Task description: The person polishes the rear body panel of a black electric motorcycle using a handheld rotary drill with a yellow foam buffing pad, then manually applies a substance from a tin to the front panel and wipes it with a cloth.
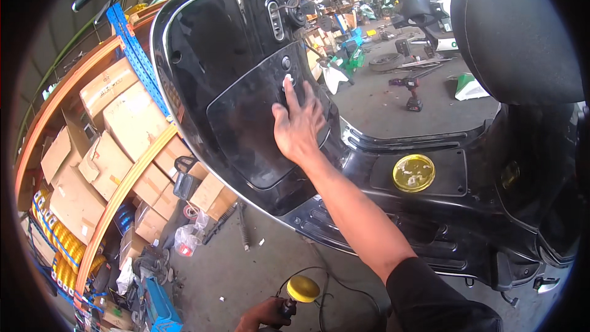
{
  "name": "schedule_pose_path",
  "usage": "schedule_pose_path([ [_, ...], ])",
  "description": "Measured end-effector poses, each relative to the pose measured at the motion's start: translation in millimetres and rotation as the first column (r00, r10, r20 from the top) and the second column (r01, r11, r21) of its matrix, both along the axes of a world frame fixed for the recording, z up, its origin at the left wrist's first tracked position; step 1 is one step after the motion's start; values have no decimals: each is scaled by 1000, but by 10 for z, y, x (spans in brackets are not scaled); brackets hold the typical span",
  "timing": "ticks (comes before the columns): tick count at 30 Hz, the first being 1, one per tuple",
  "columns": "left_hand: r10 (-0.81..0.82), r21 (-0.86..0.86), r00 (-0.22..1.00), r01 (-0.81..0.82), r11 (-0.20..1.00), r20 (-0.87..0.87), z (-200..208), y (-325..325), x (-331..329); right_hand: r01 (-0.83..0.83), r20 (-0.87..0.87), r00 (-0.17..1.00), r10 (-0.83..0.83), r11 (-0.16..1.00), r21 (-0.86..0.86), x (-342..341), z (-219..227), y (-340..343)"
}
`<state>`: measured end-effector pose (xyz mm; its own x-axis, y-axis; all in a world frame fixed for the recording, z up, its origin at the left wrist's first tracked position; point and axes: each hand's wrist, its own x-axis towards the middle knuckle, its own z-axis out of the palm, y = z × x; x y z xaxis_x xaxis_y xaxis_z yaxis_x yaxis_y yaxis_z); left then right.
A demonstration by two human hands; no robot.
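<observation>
My right hand (298, 124) reaches to the glossy black front panel (246, 114) of a scooter. Its fingers are spread, and white paste (287, 80) shows at the index fingertip, close under a round knob (286, 63). Low in the view my left hand (265, 315) is closed around the dark handle of a polisher with a round yellow pad (303, 289). A round yellow-rimmed tin (413, 173) with whitish smears on top rests on the scooter's footboard (381, 175).
A dark cable (362, 292) runs over the floor near the polisher. Orange and blue shelving (138, 55) with cardboard boxes (129, 117) stands left. The black seat (519, 37) rises right. Beyond the scooter a cordless drill (413, 95) stands on the floor near loose parts.
</observation>
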<state>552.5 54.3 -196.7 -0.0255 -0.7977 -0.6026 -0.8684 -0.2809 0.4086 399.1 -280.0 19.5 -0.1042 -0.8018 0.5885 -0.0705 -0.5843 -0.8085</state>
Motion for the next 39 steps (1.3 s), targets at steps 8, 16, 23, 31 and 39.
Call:
schedule_pose_path([
  [8, 62, 38, 998, -62, 997, -10, -152, -170, 93, -41, -32, 999, 41, 999, 12, -75, 77, -67],
  [16, 1, 42, 999, 0, 999, -35, -289, -346, 103, -68, -60, 996, 73, 995, 68, -240, 84, -267],
  [23, 0, 37, 1000, 1, 999, -10, -287, -342, 143, -109, -53, 993, 109, 994, 18, -104, 51, -205],
  [31, 17, 39, 1000, -16, 999, -10, -392, -396, 183, -111, -13, 994, 111, 994, -5, -258, 317, -418],
  [39, -93, -8, 996, 93, 996, 2, -384, -412, 141, -54, -42, 998, 51, 996, -73, -447, 540, -261],
])
